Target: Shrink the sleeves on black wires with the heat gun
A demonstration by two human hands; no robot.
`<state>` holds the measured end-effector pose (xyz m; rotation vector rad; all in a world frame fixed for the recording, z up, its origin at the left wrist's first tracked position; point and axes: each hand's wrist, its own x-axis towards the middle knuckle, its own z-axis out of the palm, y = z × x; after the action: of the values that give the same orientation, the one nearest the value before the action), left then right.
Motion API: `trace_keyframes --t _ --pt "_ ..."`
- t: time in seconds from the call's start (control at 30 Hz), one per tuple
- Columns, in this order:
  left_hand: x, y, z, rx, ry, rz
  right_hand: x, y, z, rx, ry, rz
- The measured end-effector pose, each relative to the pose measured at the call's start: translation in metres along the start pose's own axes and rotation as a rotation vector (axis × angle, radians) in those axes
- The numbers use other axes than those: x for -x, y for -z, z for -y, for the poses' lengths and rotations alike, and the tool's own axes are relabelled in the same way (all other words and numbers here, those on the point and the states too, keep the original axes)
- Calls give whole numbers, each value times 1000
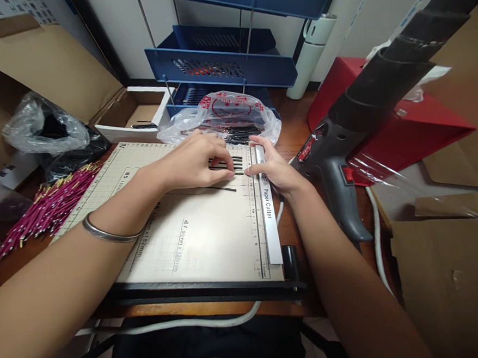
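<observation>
A cream paper cutter board (214,232) with printed grid lines lies in front of me. Several thin black sticks (237,158) rest side by side near its far right part, and one separate black stick (226,189) lies closer to me. My left hand (201,160) is over the board, thumb and forefinger pinched together on a thin black stick, partly hidden by the fingers. My right hand (274,168) lies across the white strip marked "Paper Cutter" (268,203), thumb and forefinger apart, its thumb tip close to the stick's right end.
Behind the board, a clear plastic bag (236,105) holds more black sticks. Magenta wires with gold ends (53,204) lie left. A blue tiered rack (222,69), white bottle (311,56) and red box (416,109) stand behind. A grey hot-air tool (343,153) looms right.
</observation>
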<state>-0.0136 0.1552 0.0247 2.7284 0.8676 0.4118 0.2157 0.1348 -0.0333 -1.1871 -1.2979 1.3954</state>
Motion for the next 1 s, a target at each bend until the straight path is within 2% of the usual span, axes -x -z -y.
trace_keyframes --t 1.0 --pt "-2 0 5 -22 9 9 1 -1 0 48 18 5"
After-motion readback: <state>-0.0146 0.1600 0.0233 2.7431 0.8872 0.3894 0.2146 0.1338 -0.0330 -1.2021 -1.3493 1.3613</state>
